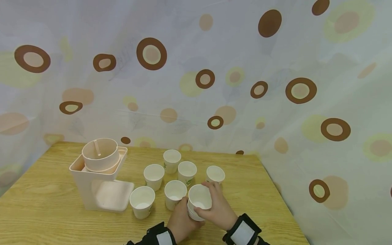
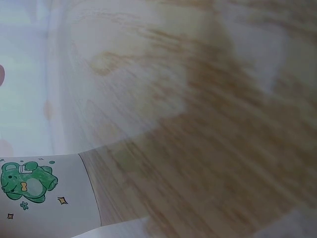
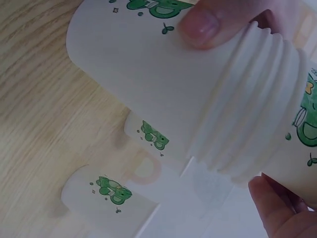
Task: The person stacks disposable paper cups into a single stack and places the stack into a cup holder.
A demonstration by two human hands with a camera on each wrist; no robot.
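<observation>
My left hand [image 1: 183,222] grips a stack of nested white paper cups [image 1: 194,215] from the side, low on the stack. With thumb and fingers my right hand [image 1: 221,208] holds the top paper cup [image 1: 199,195] by its sides. In the right wrist view several stacked rims [image 3: 247,109] sit close together, and the top cup's printed body stands partly out beyond them. A thumb [image 3: 200,26] presses on the outer cup there. Green animal prints decorate the cups; one shows on a cup [image 2: 42,196] in the left wrist view, where the hand is hidden.
Several single paper cups stand upright on the wooden table [image 1: 251,204], including one at the left [image 1: 142,201] and one behind my right hand [image 1: 215,173]. A pale pink plastic device [image 1: 101,180] with a round top stands further left. A patterned curtain [image 1: 183,102] hangs behind.
</observation>
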